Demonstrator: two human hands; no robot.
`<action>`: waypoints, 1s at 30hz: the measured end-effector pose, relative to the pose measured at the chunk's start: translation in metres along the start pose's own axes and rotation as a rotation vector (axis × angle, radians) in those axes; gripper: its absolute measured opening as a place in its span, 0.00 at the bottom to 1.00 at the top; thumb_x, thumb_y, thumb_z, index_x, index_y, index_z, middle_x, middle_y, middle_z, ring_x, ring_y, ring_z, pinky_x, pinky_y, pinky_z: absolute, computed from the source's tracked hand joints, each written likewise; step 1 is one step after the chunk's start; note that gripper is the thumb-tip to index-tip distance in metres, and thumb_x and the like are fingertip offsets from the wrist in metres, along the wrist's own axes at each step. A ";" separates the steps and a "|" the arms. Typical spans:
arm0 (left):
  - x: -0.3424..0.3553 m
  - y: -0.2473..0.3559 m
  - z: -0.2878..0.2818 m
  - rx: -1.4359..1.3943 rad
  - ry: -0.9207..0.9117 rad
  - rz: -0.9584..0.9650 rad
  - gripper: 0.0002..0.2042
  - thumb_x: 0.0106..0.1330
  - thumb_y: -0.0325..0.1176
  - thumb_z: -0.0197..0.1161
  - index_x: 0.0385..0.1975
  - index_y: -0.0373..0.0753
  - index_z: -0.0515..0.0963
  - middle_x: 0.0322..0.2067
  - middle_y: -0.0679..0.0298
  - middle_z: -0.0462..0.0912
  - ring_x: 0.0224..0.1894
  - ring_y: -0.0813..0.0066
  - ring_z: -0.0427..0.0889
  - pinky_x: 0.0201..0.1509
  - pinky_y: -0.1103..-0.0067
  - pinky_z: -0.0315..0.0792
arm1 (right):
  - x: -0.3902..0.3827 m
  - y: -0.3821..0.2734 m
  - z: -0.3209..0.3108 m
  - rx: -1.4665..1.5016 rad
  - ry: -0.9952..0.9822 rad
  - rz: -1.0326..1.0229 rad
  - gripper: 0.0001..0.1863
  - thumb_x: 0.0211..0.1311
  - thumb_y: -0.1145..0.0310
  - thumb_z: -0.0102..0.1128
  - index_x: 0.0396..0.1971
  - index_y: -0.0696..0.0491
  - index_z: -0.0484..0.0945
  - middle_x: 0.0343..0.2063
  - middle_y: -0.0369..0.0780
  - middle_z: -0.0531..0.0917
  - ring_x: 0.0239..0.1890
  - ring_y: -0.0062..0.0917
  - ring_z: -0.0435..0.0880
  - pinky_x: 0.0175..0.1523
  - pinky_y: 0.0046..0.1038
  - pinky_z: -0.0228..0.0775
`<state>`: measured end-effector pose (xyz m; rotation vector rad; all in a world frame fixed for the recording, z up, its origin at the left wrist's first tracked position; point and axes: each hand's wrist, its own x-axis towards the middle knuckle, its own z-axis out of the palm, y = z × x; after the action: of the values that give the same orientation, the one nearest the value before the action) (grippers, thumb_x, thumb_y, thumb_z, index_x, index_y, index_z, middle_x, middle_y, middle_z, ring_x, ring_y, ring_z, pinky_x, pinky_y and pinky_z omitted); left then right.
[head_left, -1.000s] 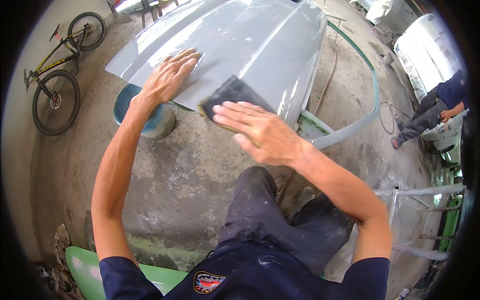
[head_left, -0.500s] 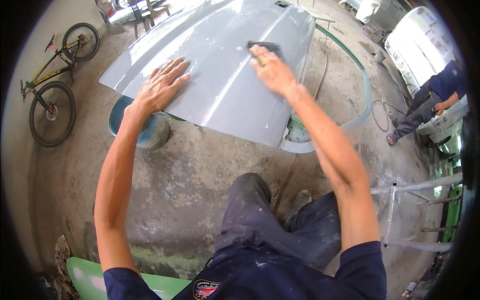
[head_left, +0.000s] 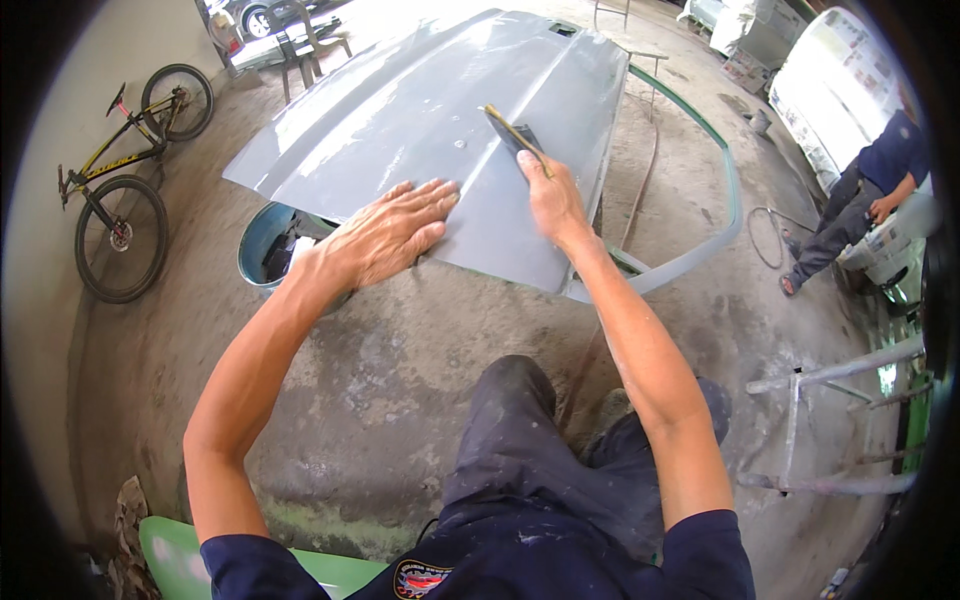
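Note:
A grey car door panel (head_left: 390, 135) with a glossy surface lies flat in front of me, its window frame (head_left: 731, 190) to the right. My left hand (head_left: 385, 235) rests flat on the panel near its front edge, fingers stretched out and holding nothing. My right hand (head_left: 555, 203) grips a dark sanding block (head_left: 516, 135) with a yellowish edge. The block is tilted, its far end pointing up and left, over the raised line along the panel. I cannot tell how much of its face touches the panel.
Below the panel's left front corner stands a blue bucket (head_left: 250, 262) with dark items inside. A bicycle (head_left: 120, 160) leans by the left wall. At the right are a person (head_left: 880, 175), a metal stand (head_left: 795, 430) and a hose (head_left: 765, 235). A green panel (head_left: 165, 550) lies at lower left.
My left hand has slid to the right along the front of the panel. My right hand has drawn the sanding block nearer and turned it. The view has shifted slightly.

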<state>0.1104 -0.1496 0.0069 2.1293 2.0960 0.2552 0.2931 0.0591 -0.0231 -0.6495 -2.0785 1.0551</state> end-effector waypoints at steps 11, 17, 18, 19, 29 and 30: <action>-0.079 -0.031 -0.006 -0.084 0.105 0.019 0.34 0.84 0.58 0.23 0.77 0.51 0.68 0.79 0.68 0.64 0.82 0.63 0.56 0.89 0.66 0.49 | 0.005 0.005 0.006 0.169 0.080 -0.081 0.31 0.82 0.47 0.47 0.41 0.65 0.80 0.22 0.34 0.69 0.28 0.22 0.65 0.36 0.33 0.62; -0.100 -0.090 -0.002 0.052 0.286 -0.302 0.31 0.86 0.51 0.27 0.75 0.46 0.70 0.77 0.60 0.67 0.81 0.59 0.60 0.87 0.64 0.53 | -0.006 -0.032 -0.001 0.344 0.074 -0.147 0.33 0.82 0.46 0.49 0.57 0.65 0.82 0.26 0.34 0.76 0.29 0.19 0.70 0.36 0.29 0.66; -0.105 -0.100 -0.012 0.041 0.330 -0.402 0.31 0.86 0.52 0.29 0.75 0.45 0.70 0.77 0.59 0.67 0.81 0.56 0.60 0.86 0.62 0.53 | -0.006 -0.040 -0.002 0.292 0.056 -0.141 0.32 0.82 0.46 0.49 0.58 0.64 0.82 0.27 0.36 0.78 0.30 0.22 0.74 0.38 0.31 0.69; -0.108 -0.106 -0.021 0.033 0.331 -0.550 0.31 0.85 0.54 0.32 0.75 0.44 0.70 0.77 0.57 0.67 0.81 0.53 0.59 0.86 0.60 0.53 | -0.004 -0.050 0.000 0.254 0.044 -0.172 0.32 0.83 0.46 0.49 0.59 0.64 0.82 0.29 0.39 0.81 0.31 0.25 0.78 0.40 0.32 0.72; -0.071 -0.032 -0.029 -1.631 1.055 -0.333 0.32 0.79 0.60 0.53 0.62 0.33 0.75 0.60 0.49 0.82 0.60 0.59 0.84 0.68 0.61 0.78 | -0.017 -0.129 0.161 -0.398 -0.193 -1.004 0.29 0.81 0.63 0.50 0.73 0.64 0.66 0.71 0.54 0.74 0.76 0.40 0.71 0.82 0.42 0.60; -0.068 -0.030 -0.034 -1.715 1.182 -0.475 0.22 0.78 0.53 0.60 0.53 0.37 0.78 0.50 0.57 0.86 0.47 0.64 0.88 0.56 0.66 0.84 | -0.027 -0.123 0.166 -0.279 -0.234 -0.936 0.32 0.80 0.62 0.51 0.76 0.63 0.63 0.73 0.53 0.71 0.78 0.39 0.68 0.84 0.41 0.56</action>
<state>0.0727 -0.2180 0.0316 0.3167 1.2475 2.3919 0.1672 -0.1055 0.0004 0.3562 -2.3389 0.3074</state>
